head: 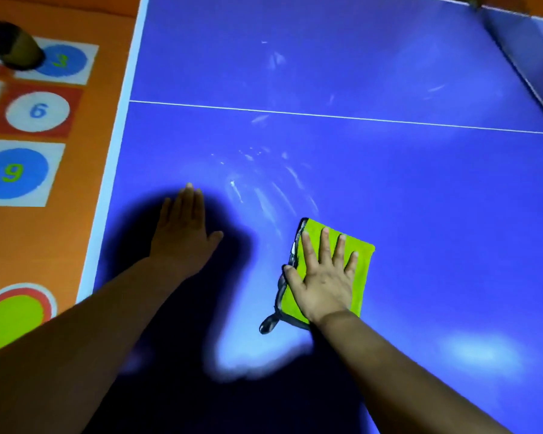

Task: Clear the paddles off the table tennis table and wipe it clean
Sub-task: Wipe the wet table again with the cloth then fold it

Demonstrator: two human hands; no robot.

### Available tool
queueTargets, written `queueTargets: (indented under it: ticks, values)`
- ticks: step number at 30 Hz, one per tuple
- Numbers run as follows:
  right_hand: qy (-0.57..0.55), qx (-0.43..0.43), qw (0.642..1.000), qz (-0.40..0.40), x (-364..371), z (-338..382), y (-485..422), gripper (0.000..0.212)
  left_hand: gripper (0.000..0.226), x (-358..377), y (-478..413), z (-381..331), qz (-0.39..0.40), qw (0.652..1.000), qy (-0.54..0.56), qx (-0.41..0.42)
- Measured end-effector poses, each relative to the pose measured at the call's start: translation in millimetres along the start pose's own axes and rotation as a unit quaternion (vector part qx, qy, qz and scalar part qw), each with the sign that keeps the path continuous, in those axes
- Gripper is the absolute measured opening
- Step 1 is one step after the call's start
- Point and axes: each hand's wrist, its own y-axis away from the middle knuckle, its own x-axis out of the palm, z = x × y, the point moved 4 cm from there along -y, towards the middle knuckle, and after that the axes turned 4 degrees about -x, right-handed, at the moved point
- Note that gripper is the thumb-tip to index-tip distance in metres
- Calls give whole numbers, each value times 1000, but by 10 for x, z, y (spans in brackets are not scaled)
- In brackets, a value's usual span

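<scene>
Blue table (389, 189) with white lines, lime-green grey-edged cloth (362, 255), orange floor (44, 245)

Light: bright, saturated colour | Shadow: dense, over left hand (182, 233) and near end of table tennis table (420, 198) | Glare: pale patches, lower right | Blur: floor mat (38, 111), far corner soft | Edges: bowed

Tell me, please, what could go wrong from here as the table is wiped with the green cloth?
The right hand presses the green cloth with flat fingers only, so it could slip or bunch. The white streaks ahead of it, and fainter smears past the white line, might get smeared or missed. The left hand lying flat on the table may leave marks.
</scene>
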Motion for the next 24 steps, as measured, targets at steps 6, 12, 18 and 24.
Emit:
queueTargets:
  ticks: [6,12,18,24]
  values:
    - [-18,53,998,-26,-165,59,-736,93,92,43,-293,253,90,995,-20,-41]
    - [-14,67,996,-50,-376,79,-1679,82,93,149,-382,285,103,994,17,-33]
    - [-11,58,996,-65,-598,115,-2558,79,101,216,-454,346,62,996,59,-23]
    - [13,8,997,-71,-758,232,-3291,77,106,322,-529,394,100,994,49,-4]
